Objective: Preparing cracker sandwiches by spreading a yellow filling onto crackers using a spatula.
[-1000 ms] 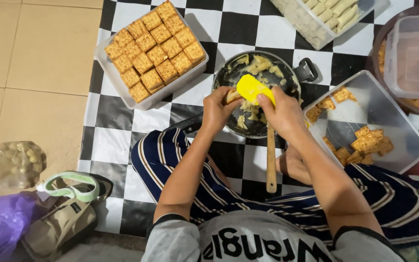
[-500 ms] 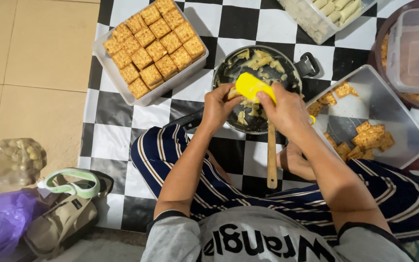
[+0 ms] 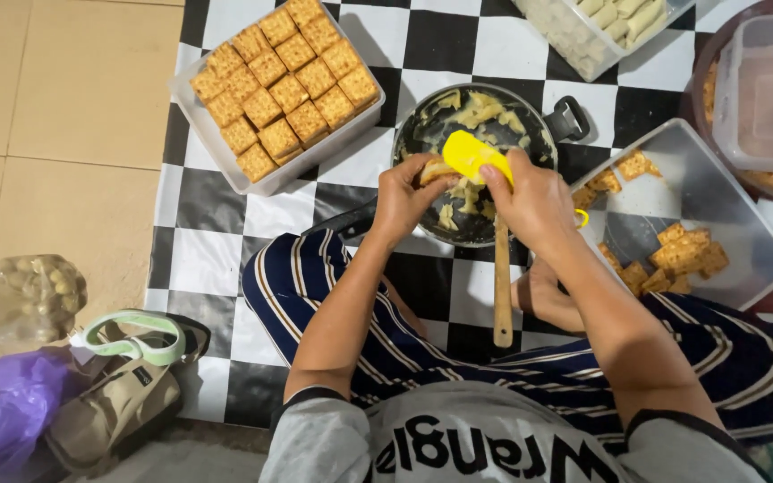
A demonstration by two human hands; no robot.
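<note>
Over the dark pan (image 3: 530, 116), both hands meet in the middle. The left hand (image 3: 404, 197) has its fingers curled around a small cracker (image 3: 436, 170), pinching it at the pan's near side. The right hand (image 3: 534, 201) is closed on a yellow spatula (image 3: 471, 154), its blade pressed against that cracker, its wooden handle (image 3: 501, 286) running from the pan toward the person's lap. Pale filling (image 3: 480, 109) smears the inside of the pan. Up and to the left of the pan sits a white tray of crackers (image 3: 279, 80), packed in tight rows. To the right of the pan, a metal tray (image 3: 717, 197) holds a few scattered crackers. All of it rests on a black-and-white checked mat (image 3: 216, 233), with the person's striped trousers (image 3: 315, 277) just below the pan.
</note>
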